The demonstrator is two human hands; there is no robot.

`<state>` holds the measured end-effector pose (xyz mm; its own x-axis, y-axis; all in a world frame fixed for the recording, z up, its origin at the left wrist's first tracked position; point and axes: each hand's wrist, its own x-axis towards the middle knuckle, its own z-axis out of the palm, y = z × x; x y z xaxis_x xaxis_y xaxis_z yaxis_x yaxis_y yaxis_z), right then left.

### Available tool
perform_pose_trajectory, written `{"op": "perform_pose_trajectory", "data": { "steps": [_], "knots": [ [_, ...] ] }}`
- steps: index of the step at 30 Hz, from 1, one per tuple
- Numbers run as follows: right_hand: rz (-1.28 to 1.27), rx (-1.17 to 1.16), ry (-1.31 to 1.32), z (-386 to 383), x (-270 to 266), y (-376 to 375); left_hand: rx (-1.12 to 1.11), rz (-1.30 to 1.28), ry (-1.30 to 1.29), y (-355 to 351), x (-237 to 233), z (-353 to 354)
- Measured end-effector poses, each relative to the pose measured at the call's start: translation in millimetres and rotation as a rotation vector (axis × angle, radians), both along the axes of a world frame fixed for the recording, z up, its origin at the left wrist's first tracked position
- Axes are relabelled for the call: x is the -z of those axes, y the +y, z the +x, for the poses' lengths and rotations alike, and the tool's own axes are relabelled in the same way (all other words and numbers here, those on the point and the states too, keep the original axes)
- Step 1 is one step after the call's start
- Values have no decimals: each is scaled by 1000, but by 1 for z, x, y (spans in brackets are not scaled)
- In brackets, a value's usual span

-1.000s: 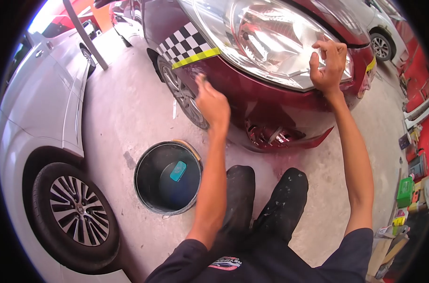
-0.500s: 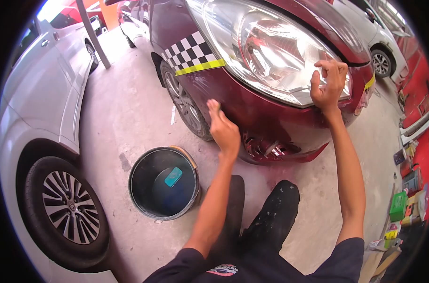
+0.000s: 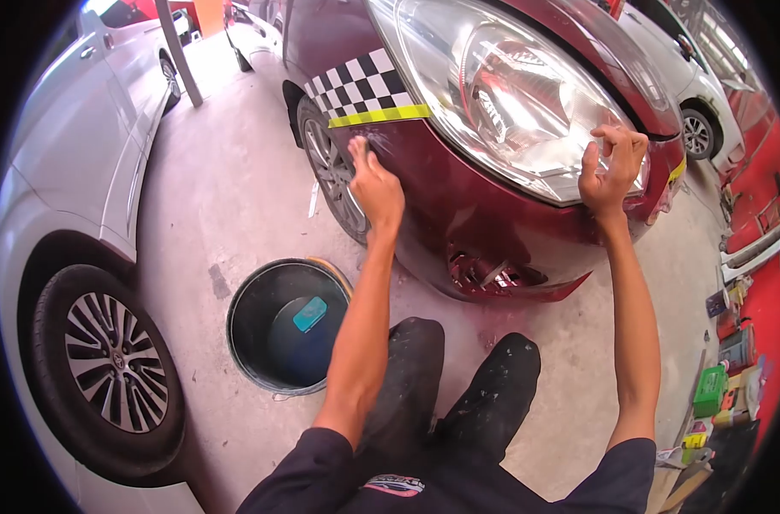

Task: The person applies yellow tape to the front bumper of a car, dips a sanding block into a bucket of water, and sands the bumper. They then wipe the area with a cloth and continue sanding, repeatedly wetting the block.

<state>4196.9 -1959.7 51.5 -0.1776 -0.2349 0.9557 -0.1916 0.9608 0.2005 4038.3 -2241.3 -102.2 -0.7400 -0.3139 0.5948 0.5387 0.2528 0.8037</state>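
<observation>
A dark red car's front corner fills the upper middle. My left hand [image 3: 377, 195] is at the bumper's side [image 3: 420, 171], just below the black-and-white checkered strip [image 3: 355, 87] with its yellow edge. Its fingers are pressed together; what they hold, if anything, is too small and hidden to make out. Pale scuffs show on the paint beside the fingertips. My right hand [image 3: 611, 176] is at the lower right of the headlight [image 3: 522, 94], fingers bent and thumb apart, with nothing in it.
A black bucket [image 3: 236, 343] with a teal block [image 3: 309, 314] inside stands on the concrete floor. On the left is a silver vehicle [image 3: 64, 171] with a large wheel [image 3: 116, 368]. Bottles and a green container [image 3: 711, 391] line the right side, near a white car [image 3: 664, 68].
My left hand has moved up and left along the bumper, towards the checkered strip. The right hand stays by the headlight. The view has shifted slightly.
</observation>
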Motion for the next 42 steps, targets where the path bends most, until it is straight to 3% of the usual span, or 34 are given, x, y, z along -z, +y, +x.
{"op": "perform_pose_trajectory", "data": {
  "steps": [2,4,7,10,14,16,18,20,22,25,28,32,36,38,40,42],
  "knots": [
    [-5,-1,11,0,-1,-1,87,49,38,18,26,46],
    [10,8,13,1,-2,-2,3,-68,146,39,54,94],
    [36,-5,22,-1,-2,-1,-41,-52,155,21,31,44],
    [4,-8,9,-2,0,2,-83,-67,-36,-3,0,-8],
    [25,-13,19,-1,-3,-2,32,-72,105,28,49,81],
    [29,-14,26,-2,-4,-1,-4,-169,144,30,67,83],
    [22,-22,24,-3,-3,-1,60,18,44,14,32,46],
    [-4,-31,22,-2,-1,-2,25,12,-114,-4,6,4],
    [-1,-21,19,-2,1,-1,14,-34,-90,-1,13,15],
    [10,-15,31,-2,-1,-2,136,-23,63,30,61,93],
    [23,-19,33,-1,-2,-3,92,-3,98,25,53,73],
    [13,-8,14,0,-1,-2,14,3,-81,0,6,8],
    [10,-2,22,-2,-1,-1,33,-106,149,34,58,95],
    [6,-18,25,-1,-1,-3,8,-128,189,33,61,88],
    [24,-10,21,-1,-3,-2,4,-13,135,18,31,43],
    [18,-9,9,-1,-1,-2,-33,-63,29,6,21,22]
  ]
}}
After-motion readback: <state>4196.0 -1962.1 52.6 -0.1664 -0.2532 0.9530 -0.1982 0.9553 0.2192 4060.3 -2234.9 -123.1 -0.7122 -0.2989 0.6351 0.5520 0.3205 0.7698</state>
